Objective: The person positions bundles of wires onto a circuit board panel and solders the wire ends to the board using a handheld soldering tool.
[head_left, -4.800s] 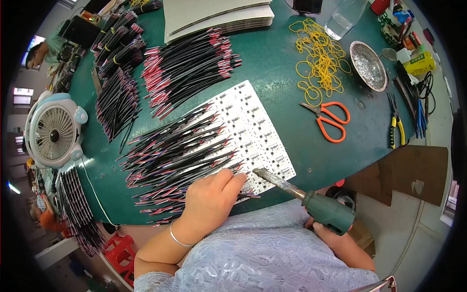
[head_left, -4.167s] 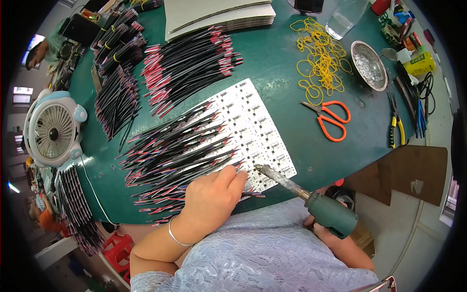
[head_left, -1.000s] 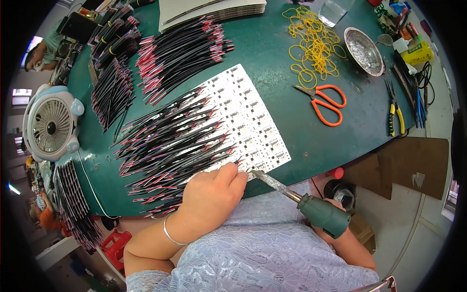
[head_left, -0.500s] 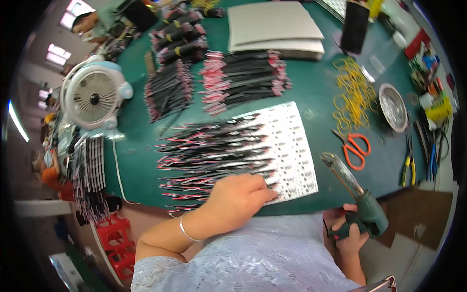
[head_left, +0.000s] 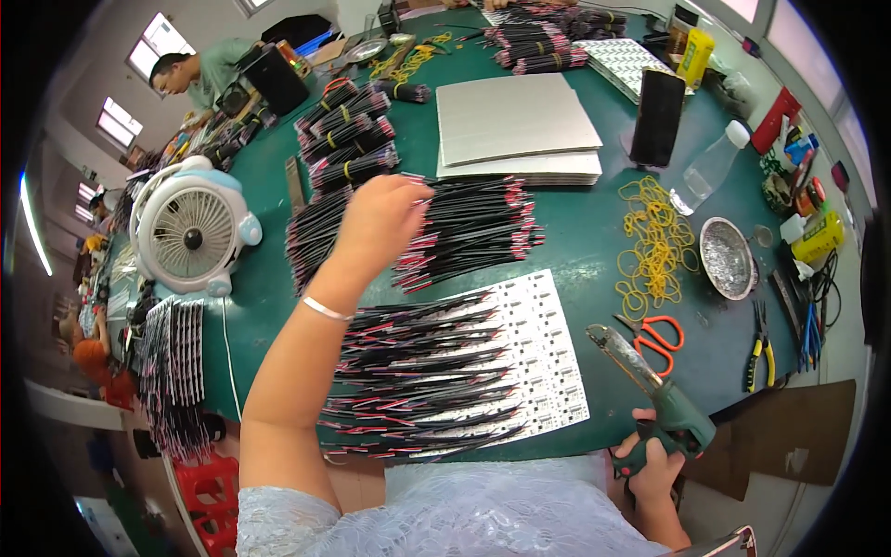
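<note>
Loose black-and-red wire leads [head_left: 464, 232] piled at bench centre, left hand [head_left: 376, 223] reaching in at ten o'clock, fingers curled on them, right hand [head_left: 654, 464] at five o'clock gripping green glue gun [head_left: 664, 399], white strip panel [head_left: 548, 362] between, green bench [head_left: 575, 232].

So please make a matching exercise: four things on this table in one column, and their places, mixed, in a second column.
Things:
1. glue gun
2. scissors
3. fan
4. loose wires

Places:
A. at the left edge of the table
B. under the left hand
C. in the right hand
D. below the yellow rubber bands

Pairs: 1-C, 2-D, 3-A, 4-B
</note>
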The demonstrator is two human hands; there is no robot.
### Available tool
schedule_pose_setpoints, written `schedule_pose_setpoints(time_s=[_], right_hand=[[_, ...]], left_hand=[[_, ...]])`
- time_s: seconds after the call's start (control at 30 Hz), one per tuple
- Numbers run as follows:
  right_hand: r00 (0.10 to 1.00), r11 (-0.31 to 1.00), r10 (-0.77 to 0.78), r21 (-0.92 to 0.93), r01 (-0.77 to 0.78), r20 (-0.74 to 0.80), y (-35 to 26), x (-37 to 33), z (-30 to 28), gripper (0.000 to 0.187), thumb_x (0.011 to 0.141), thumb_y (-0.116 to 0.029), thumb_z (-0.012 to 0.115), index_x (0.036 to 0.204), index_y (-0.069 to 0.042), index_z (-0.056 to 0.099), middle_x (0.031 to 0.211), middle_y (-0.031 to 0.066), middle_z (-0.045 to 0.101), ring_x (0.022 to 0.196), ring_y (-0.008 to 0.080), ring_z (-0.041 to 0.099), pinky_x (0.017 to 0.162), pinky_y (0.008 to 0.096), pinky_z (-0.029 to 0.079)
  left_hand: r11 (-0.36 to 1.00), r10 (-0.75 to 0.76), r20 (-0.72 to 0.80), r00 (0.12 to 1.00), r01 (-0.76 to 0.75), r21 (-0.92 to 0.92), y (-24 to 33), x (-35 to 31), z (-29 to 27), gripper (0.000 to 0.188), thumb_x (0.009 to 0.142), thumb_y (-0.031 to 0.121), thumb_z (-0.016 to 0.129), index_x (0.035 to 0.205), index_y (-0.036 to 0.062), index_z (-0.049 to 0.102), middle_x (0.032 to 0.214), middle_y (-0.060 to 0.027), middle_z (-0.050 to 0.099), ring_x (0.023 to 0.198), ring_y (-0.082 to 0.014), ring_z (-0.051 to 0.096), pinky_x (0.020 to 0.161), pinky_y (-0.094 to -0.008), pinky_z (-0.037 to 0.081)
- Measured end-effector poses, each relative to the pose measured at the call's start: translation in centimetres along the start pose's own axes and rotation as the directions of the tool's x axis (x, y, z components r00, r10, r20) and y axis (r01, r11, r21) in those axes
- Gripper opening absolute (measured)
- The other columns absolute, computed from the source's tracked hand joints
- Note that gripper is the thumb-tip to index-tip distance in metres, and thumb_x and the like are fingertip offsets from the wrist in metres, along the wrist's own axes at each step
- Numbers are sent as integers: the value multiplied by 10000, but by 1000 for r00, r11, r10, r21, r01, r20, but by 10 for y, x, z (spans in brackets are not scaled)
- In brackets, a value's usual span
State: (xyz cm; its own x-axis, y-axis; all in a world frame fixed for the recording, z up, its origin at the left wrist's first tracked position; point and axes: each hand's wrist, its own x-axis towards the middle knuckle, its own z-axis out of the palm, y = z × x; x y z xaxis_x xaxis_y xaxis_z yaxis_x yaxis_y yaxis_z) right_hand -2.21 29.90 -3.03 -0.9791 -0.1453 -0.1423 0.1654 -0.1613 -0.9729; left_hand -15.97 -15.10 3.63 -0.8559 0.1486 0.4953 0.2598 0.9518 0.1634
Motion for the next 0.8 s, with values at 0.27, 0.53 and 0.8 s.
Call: schedule_pose_setpoints(time_s=[0.27,0.53,0.8], right_hand=[[993,997,-72,20,74,-92,-3,3,2,460,906,-240,533,1200,112,486,831,168,650,615,180,620,577,323,539],[996,997,-57,53,61,-66,-1,4,-6,437,900,-224,523,1180,111,496,925,188,647,598,172,617,551,312,529],[990,986,-134,94,138,-48,-4,-2,-1,479,896,-186,517,1270,94,418,1166,240,575,590,195,627,477,299,515]], left_hand=[[966,-17,398,917,-88,245,48,43,70,262,732,25,642,992,37,614,932,-155,601,945,-357,589,868,-433,492],[983,-37,116,993,56,-172,36,37,51,172,904,92,617,1036,8,548,928,-183,618,915,-371,597,799,-413,478],[663,-368,-311,876,13,-748,15,8,-15,144,1013,100,505,1144,49,535,821,-46,609,752,-138,596,730,-270,486]])
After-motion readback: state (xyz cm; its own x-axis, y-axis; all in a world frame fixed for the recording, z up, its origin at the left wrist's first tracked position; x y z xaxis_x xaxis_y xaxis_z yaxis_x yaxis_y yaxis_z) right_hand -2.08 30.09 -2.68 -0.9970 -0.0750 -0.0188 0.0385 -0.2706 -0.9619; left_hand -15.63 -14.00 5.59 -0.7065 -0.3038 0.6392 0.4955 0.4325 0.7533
